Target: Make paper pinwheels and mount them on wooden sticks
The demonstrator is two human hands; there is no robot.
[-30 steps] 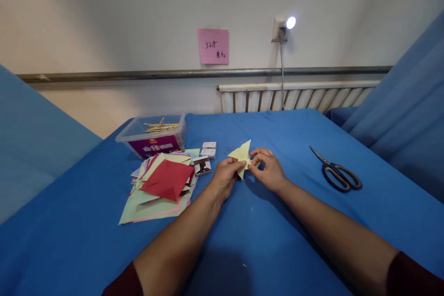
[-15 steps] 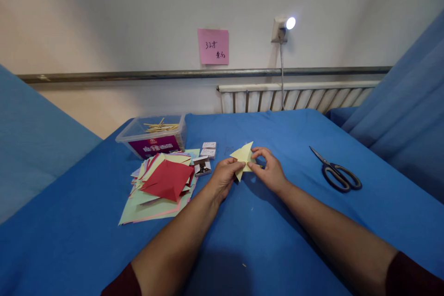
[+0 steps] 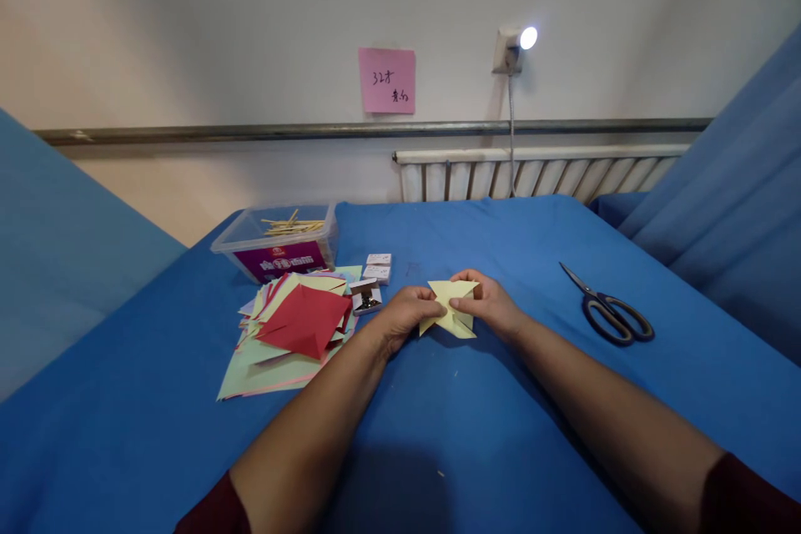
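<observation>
The folded piece (image 3: 443, 291) was matt paper; the tub (image 3: 329, 245), smooth clear plastic; the scissor blades (image 3: 575, 279), metal; the table cover (image 3: 513, 238), matt cloth.

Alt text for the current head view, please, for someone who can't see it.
A left hand and a right hand hold pale yellow paper with pointed corners above a blue cloth. To their left sit a stack of coloured paper, small white boxes and a clear tub of sticks; scissors lie to the right.
</observation>
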